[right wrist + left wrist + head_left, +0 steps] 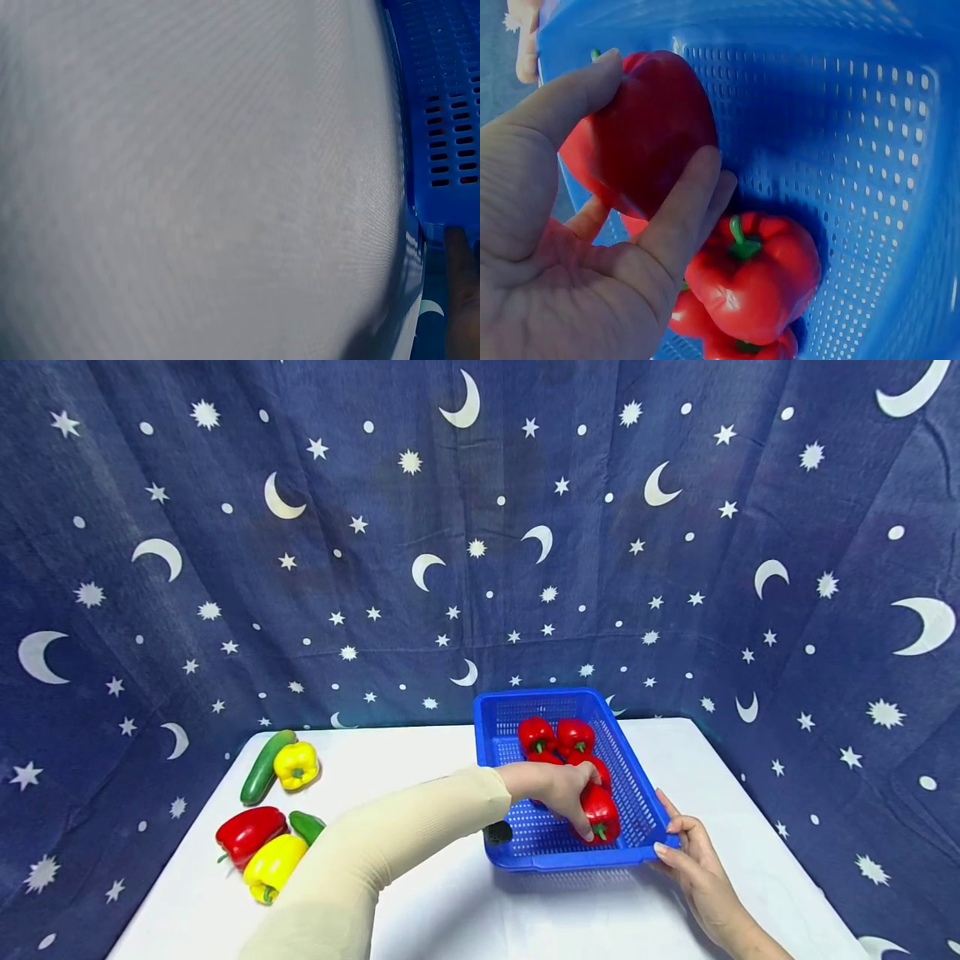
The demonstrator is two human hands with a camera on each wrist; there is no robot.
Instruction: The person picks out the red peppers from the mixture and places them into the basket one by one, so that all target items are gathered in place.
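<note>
My left hand (564, 789) reaches into a blue perforated plastic basket (540, 862), its arm in a cream sleeve. It grips a red bell pepper (604, 817) near the basket's near right corner, with thumb and fingers on opposite sides of it in the left wrist view. Several more red bell peppers (761, 289) lie together in the basket, partly hidden behind the hand. At that same near right corner, my right hand (701, 872) pinches the rim between thumb and fingers. Only one dark finger (459, 270) of it shows against the basket in the right wrist view.
At the left of the white table (420, 918) lie a long green cucumber (264, 770), a yellow bell pepper (296, 765), a red bell pepper (251, 835), another yellow one (274, 862) and a partly covered green vegetable (306, 825). A star-and-moon curtain (390, 635) stands behind.
</note>
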